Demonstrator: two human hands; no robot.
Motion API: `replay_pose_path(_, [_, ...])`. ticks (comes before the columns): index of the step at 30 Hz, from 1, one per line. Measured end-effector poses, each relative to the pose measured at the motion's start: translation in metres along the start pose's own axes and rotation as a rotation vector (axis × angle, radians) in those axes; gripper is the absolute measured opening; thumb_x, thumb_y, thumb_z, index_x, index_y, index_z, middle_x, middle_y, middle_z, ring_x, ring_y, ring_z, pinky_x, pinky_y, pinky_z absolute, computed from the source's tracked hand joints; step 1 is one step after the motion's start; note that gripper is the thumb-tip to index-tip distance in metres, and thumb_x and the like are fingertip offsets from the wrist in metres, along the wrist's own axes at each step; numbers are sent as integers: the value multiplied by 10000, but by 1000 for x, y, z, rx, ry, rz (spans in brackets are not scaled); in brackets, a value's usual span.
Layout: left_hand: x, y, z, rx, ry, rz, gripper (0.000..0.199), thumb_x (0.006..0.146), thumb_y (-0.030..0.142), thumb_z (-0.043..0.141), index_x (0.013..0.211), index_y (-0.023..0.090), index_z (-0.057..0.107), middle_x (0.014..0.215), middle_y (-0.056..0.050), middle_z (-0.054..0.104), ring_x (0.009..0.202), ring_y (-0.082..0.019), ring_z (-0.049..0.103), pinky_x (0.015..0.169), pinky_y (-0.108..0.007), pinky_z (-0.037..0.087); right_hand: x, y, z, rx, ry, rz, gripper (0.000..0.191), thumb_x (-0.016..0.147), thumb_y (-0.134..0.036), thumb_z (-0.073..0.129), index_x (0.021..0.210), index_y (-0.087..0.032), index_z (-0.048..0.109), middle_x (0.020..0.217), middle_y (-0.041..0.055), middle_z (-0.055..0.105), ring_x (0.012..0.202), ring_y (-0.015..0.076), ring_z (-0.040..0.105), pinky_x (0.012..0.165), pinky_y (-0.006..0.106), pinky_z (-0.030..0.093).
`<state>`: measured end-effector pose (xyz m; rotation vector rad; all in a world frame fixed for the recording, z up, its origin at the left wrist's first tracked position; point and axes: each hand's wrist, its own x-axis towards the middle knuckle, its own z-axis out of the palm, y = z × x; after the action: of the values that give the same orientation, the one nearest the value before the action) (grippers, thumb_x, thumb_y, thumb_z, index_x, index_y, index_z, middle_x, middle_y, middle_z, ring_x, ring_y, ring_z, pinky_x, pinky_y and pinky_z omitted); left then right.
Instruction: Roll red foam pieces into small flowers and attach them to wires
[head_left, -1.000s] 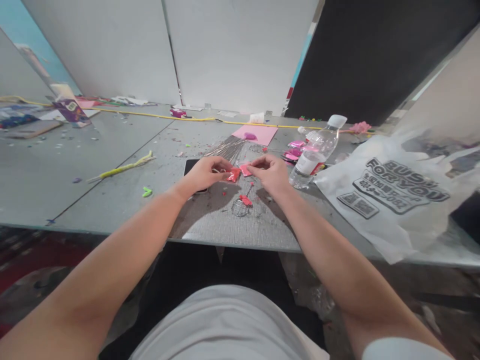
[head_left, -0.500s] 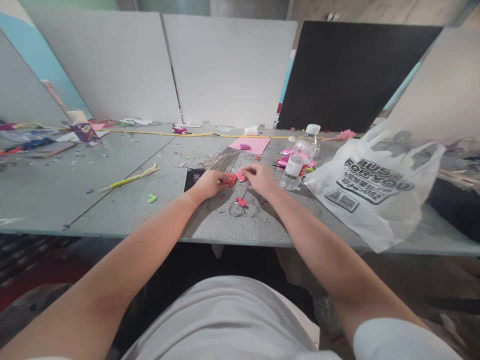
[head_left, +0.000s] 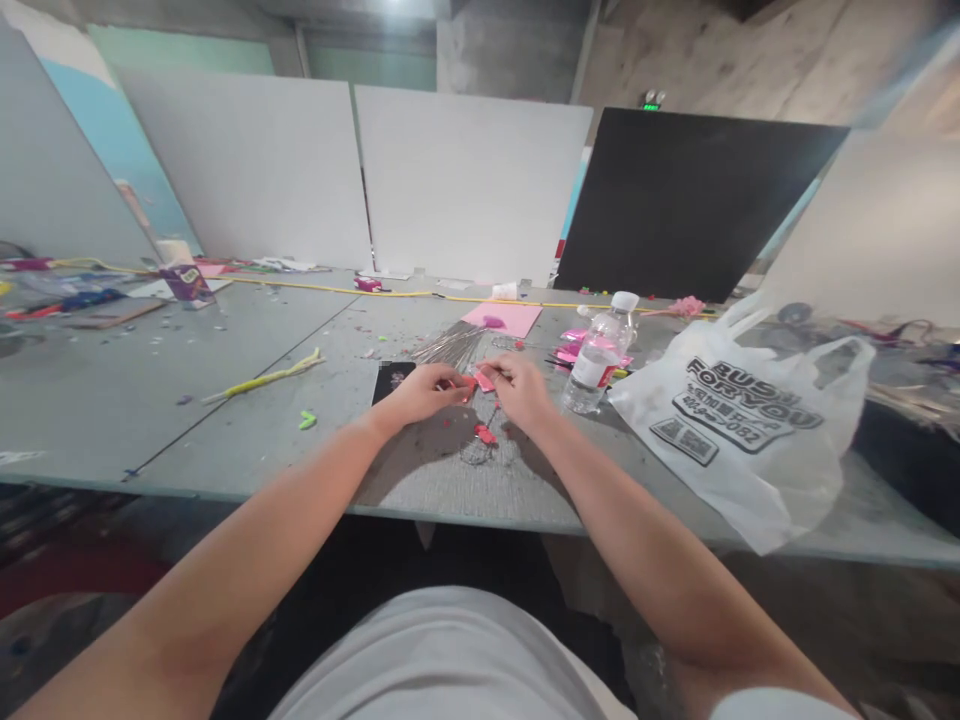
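My left hand (head_left: 429, 392) is closed with its fingertips on a small red piece (head_left: 469, 388), most of it hidden by the fingers. Close beside it, my right hand (head_left: 523, 388) pinches a small pink-red piece (head_left: 486, 382). What the pieces are made of I cannot tell. The two pieces lie nearly against each other between the hands. Below them on the table is another red piece (head_left: 485, 434), next to a thin wire-like loop (head_left: 474, 454). A bundle of thin wire-like sticks (head_left: 448, 346) lies just beyond my hands. A dark flat item (head_left: 388, 380) is partly under my left hand.
A water bottle (head_left: 596, 362) and a white plastic bag (head_left: 739, 430) stand to the right. Pink sheets (head_left: 514, 318) lie behind. A yellow twisted stick (head_left: 266, 376) and green bits (head_left: 307, 420) are to the left. Upright panels (head_left: 472, 185) line the back.
The view has tilted upward, so everything sits lower in the picture. My left fingers now cover more of the red piece. My right hand keeps its pinch.
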<state>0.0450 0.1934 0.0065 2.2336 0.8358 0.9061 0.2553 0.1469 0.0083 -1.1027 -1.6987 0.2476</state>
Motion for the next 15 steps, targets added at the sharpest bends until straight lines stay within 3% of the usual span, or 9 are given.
replay_pose_path(3, [-2, 3, -2, -109, -21, -42, 266, 833, 429, 759, 853, 168, 811, 779, -37, 735, 698, -157, 599, 648, -268, 418, -2, -3, 2, 19, 1, -23, 165, 915, -226, 662, 960, -210, 820, 991, 91, 788, 930, 215, 726, 853, 352, 577])
replay_pose_path(6, [-3, 3, -6, -227, 35, -107, 303, 806, 459, 794, 844, 158, 798, 692, -12, 669, 642, -135, 536, 605, -259, 372, -4, -5, 2, 43, -13, -18, 155, 875, -210, 685, 970, -199, 808, 953, 76, 792, 822, 188, 722, 771, 327, 590])
replay_pose_path(10, [-3, 1, -14, -427, 158, -160, 333, 773, 478, 834, 824, 158, 761, 651, 21, 584, 605, -104, 488, 597, -246, 373, -6, -12, 0, 62, -27, -28, 141, 827, -213, 716, 947, -197, 789, 890, 51, 785, 734, 168, 696, 716, 314, 576])
replay_pose_path(15, [-1, 3, -30, -703, 377, -142, 361, 725, 474, 836, 785, 182, 633, 755, 12, 587, 646, -94, 521, 626, -243, 441, -6, -18, -2, 64, -13, -37, 78, 823, -275, 766, 843, -200, 761, 811, 39, 759, 712, 169, 678, 715, 319, 551])
